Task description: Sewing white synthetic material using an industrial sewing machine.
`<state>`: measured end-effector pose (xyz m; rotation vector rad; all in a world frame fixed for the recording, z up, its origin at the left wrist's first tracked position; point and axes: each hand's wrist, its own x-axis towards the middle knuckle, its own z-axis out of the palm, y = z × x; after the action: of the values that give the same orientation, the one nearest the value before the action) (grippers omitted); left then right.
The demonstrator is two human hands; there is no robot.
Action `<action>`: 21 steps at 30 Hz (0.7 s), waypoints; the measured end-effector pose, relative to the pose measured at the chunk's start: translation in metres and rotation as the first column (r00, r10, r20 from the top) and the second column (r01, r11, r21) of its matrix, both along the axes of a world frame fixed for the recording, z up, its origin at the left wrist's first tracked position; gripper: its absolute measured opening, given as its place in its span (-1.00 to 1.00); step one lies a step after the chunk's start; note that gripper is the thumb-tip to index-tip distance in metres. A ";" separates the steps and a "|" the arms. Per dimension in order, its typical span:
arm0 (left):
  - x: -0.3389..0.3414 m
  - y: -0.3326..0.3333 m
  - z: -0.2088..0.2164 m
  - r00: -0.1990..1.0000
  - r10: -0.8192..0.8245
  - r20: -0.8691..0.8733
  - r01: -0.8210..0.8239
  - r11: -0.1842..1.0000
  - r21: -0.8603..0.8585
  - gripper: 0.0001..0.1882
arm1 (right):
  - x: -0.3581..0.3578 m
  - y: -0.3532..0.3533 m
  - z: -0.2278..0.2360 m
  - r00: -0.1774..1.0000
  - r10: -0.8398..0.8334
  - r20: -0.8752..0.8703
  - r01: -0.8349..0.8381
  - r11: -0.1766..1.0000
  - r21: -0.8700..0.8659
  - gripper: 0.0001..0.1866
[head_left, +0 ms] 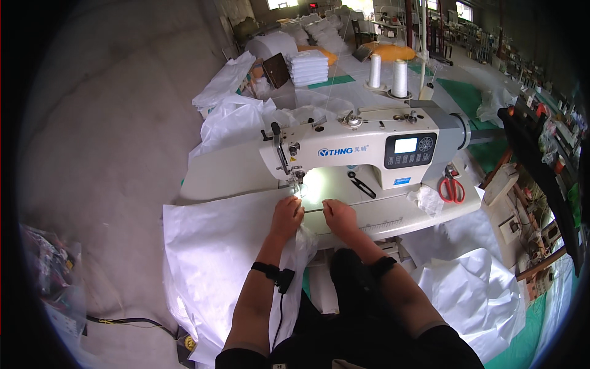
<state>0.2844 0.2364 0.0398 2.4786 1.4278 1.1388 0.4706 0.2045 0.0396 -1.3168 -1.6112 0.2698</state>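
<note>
Beside the needle of a white sewing machine (362, 135), my left hand (287, 218) is closed on the edge of a white plastic-looking sheet (212, 246). That sheet spreads over the machine bed to the left and hangs off the front. My right hand (340, 218) rests on the front of the bed, just right of the needle, with its fingers closed. A thin dark line spans the gap between both hands; whether it is a cord or part of the bed, I cannot tell. The lit lamp washes out the area around the needle.
Red-handled scissors (452, 189) and black thread snips (361, 184) lie on the bed at right. Two white thread cones (400, 80) stand behind the machine. Crumpled white sheeting (473, 295) lies at lower right, and folded white stacks (309, 67) sit behind.
</note>
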 end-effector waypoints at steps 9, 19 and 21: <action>-0.001 0.007 -0.010 0.999 -0.041 -0.011 0.042 0.994 0.102 -0.83 | 0.002 -0.001 -0.009 0.981 0.028 0.194 -0.039 0.998 0.055 -0.89; -0.005 0.004 -0.009 0.997 -0.078 -0.014 0.079 0.991 0.104 -0.81 | -0.004 -0.009 0.004 0.978 -0.039 0.207 0.052 0.997 -0.054 -0.80; -0.007 0.003 -0.007 0.997 -0.072 0.000 0.072 0.994 0.081 -0.81 | -0.006 -0.010 0.006 0.979 -0.033 0.200 0.042 0.998 -0.039 -0.79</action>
<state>0.2778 0.2392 0.0325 2.5580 1.3053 1.2100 0.4647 0.1943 0.0458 -1.4433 -1.7536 0.1543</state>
